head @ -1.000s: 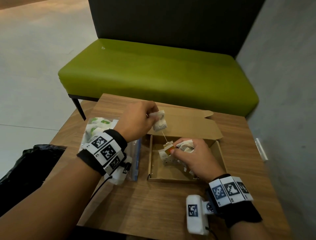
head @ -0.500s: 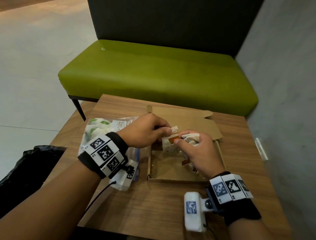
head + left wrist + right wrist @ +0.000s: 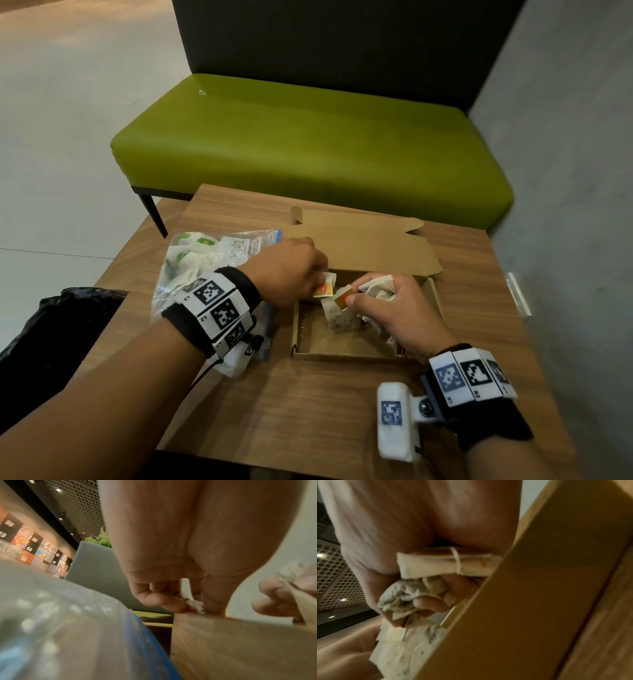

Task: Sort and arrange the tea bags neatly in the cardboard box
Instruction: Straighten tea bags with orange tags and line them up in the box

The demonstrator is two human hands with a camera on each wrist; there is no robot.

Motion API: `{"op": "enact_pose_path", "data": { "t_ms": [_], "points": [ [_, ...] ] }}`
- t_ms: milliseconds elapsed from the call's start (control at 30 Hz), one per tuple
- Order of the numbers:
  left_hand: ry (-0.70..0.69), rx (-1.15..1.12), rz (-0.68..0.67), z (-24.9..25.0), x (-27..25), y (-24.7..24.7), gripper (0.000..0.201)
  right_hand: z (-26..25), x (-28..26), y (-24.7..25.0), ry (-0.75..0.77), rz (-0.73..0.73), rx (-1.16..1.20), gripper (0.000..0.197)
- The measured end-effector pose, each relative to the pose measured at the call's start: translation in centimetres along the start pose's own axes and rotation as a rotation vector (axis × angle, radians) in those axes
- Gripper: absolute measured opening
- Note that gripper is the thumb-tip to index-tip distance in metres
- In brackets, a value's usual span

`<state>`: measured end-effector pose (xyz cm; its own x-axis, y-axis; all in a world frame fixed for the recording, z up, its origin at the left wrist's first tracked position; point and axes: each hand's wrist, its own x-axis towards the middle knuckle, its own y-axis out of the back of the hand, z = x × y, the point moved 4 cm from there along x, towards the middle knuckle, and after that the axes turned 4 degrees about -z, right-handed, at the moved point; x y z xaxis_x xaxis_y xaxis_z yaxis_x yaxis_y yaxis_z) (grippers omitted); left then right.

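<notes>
1. Now the tea bag [image 3: 324, 287] with the orange tag sits low at the far left corner of the cardboard box [image 3: 310, 344], where a second ago it hung high above the box, its string stretched down to the other hand.
2. That drop suggests this bag is about to be laid in place, so the sorting seems only partly done.
3. The left hand [image 3: 287, 270] has come down to the box's left wall, knuckles up, fingertips pinching the bag; the left wrist view shows thumb and fingers closed on a scrap of white paper at the box edge.
4. The right hand [image 3: 399, 313] rests inside the box on its right side, fingers curled round a crumpled bunch of tea bags [image 3: 376, 287], thumb pressing an orange tag.
5. More tea bags [image 3: 406, 646] lie flat under that hand, against the near wall.
6. Left of the box a clear plastic bag [image 3: 205, 260] holds further packets on the wooden table [image 3: 308, 411].
7. Beyond the box stands a green bench [image 3: 308, 137].
</notes>
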<state>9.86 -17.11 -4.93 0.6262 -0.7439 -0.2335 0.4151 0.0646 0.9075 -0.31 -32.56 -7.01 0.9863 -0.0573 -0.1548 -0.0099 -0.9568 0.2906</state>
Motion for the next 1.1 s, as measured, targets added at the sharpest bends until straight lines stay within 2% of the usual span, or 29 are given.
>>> {"op": "enact_pose_path", "data": {
  "t_ms": [167,433,600,733,1100],
  "points": [
    [0.056,0.126,0.051,0.3,0.1,-0.4,0.017,0.3,0.3,-0.7,-0.015,-0.043,-0.006,0.005],
    [0.061,0.249,0.179,0.7,-0.1,0.0,0.018,0.6,0.7,-1.0,-0.043,0.004,-0.116,0.006],
    [0.073,0.222,0.24,0.6,-0.1,0.2,0.019,0.8,1.4,-1.8,-0.054,0.008,-0.159,0.007],
    [0.082,0.182,0.231,0.1,-0.2,0.3,0.02,0.9,1.6,-1.7,-0.054,0.044,-0.144,0.006],
    [0.077,0.094,0.225,-0.6,-0.3,0.6,0.021,1.3,2.4,-1.7,-0.093,0.161,0.031,0.007]
  ]
}}
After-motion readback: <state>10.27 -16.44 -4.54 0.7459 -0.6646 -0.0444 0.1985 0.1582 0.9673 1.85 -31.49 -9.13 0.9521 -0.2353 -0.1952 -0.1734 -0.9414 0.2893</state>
